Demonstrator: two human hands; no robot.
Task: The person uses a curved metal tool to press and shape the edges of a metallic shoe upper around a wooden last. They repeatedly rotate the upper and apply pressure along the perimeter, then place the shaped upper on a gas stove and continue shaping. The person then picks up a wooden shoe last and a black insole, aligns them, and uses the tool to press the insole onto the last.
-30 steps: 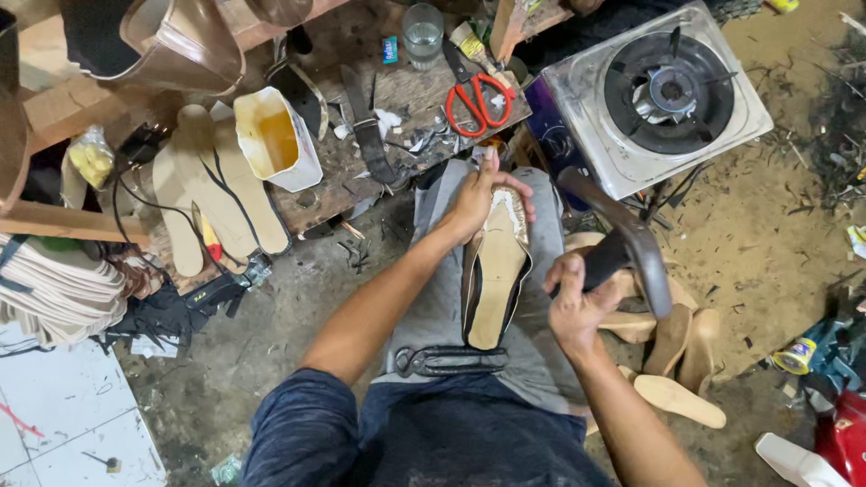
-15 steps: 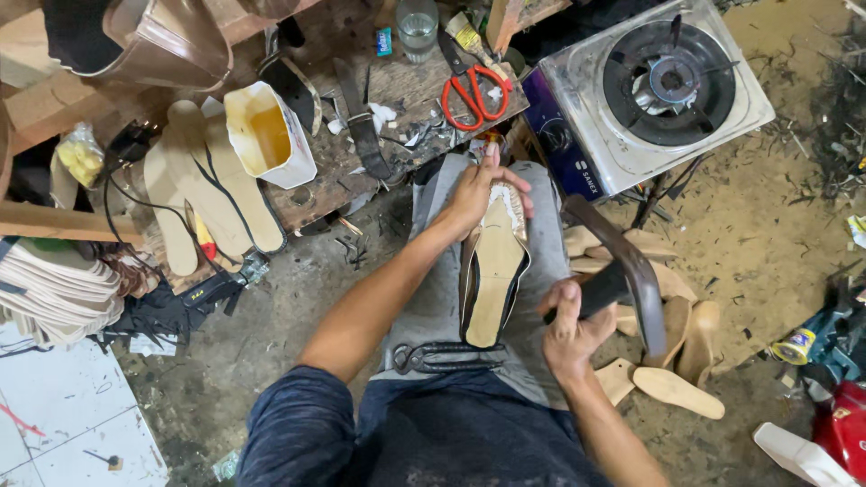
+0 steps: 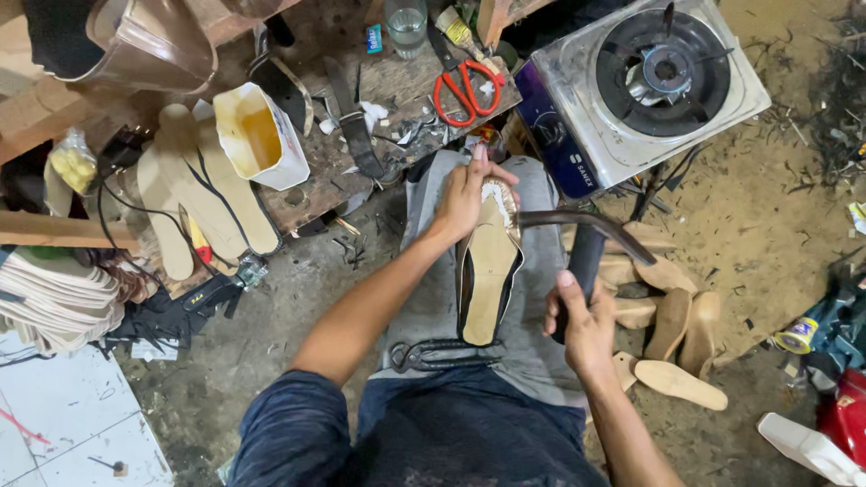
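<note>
Left hand point(image 3: 465, 194) grips shoe point(image 3: 487, 271) toe at 12 o'clock; right hand point(image 3: 582, 316) clenches hammer point(image 3: 586, 236) at 3 o'clock.

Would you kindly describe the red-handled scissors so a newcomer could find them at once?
Start at the single-burner gas stove at the top right. Just left of it, on the cluttered wooden bench, lie the scissors, beyond the left hand. Their bright red handles are the only red among the dark tools there.

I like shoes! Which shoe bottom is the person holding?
The tan sole on the lap, gripped by the left hand; the others lie untouched on bench and floor.
</note>
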